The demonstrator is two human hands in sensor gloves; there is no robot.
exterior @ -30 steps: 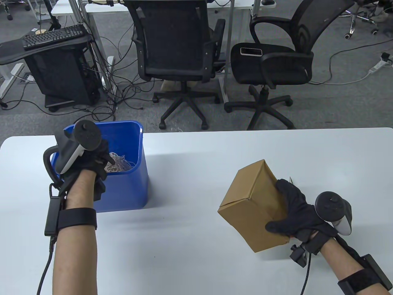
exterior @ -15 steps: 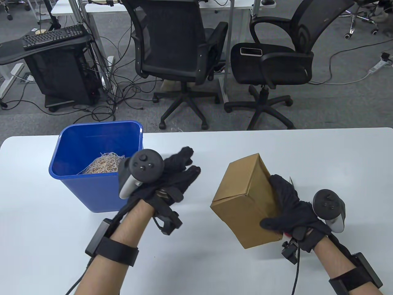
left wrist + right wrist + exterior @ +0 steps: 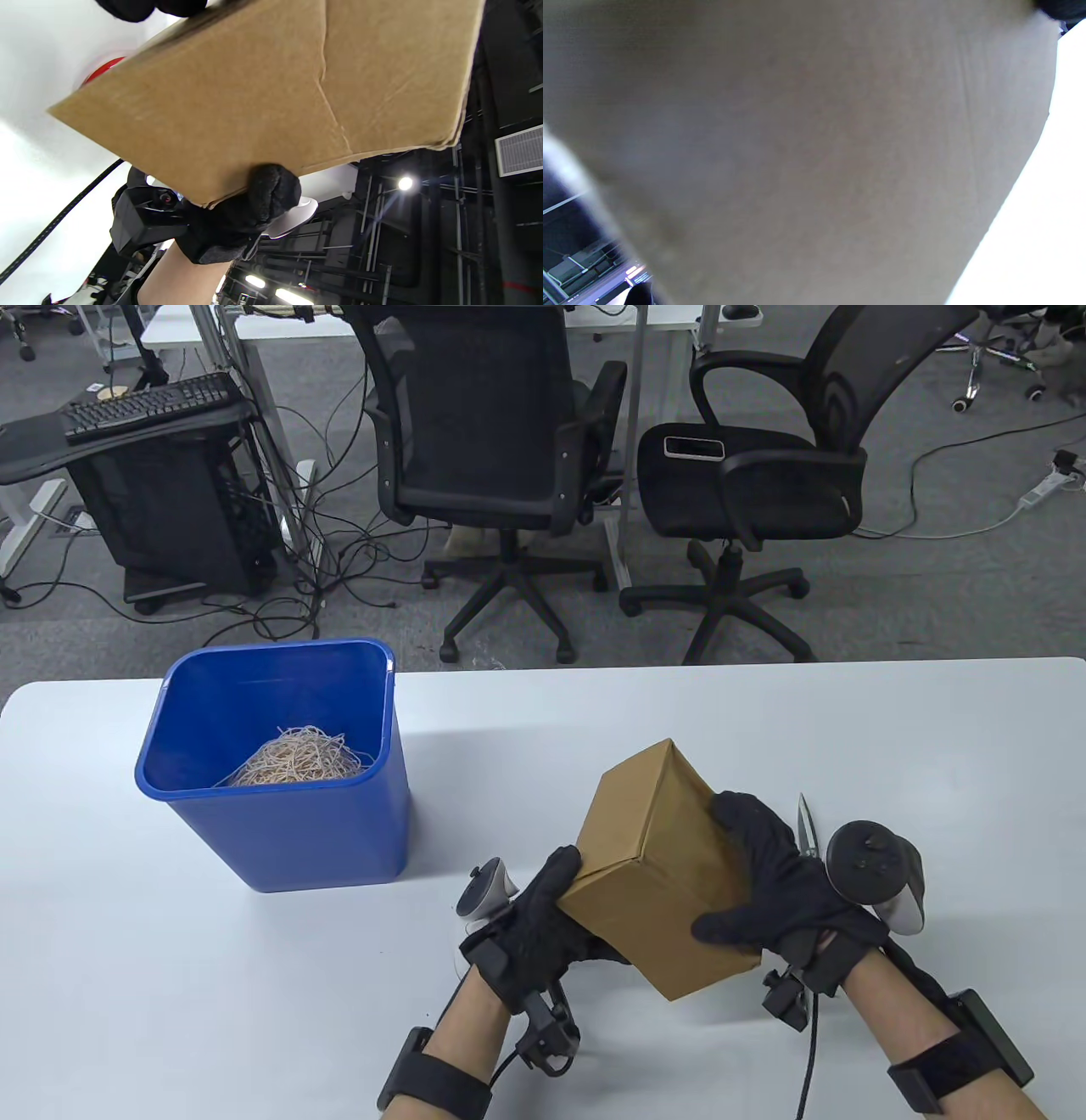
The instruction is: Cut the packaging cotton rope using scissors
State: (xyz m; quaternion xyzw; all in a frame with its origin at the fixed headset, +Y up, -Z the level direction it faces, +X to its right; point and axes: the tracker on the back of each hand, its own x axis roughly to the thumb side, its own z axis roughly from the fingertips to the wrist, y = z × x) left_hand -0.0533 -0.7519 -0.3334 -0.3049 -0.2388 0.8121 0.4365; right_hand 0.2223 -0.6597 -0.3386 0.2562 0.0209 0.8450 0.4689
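Note:
A brown cardboard box (image 3: 653, 848) is tilted on one corner above the table, held between both hands. My left hand (image 3: 543, 912) grips its lower left edge. My right hand (image 3: 764, 882) grips its right side, thumb on the near face. No rope shows on the box's visible faces. The scissors (image 3: 806, 824) show only a blade tip behind my right hand; a bit of red handle (image 3: 99, 70) shows under the box in the left wrist view. The box (image 3: 271, 84) fills that view and, blurred, the right wrist view (image 3: 797, 148).
A blue bin (image 3: 356, 831) stands at the table's left with a tangle of cut cotton rope (image 3: 297, 757) inside. Two office chairs (image 3: 501, 432) stand beyond the white table's far edge (image 3: 764, 661).
My left hand has left the blue bin, swung right across the table and taken hold of the box's left edge. My right hand has moved the box left and tilted it.

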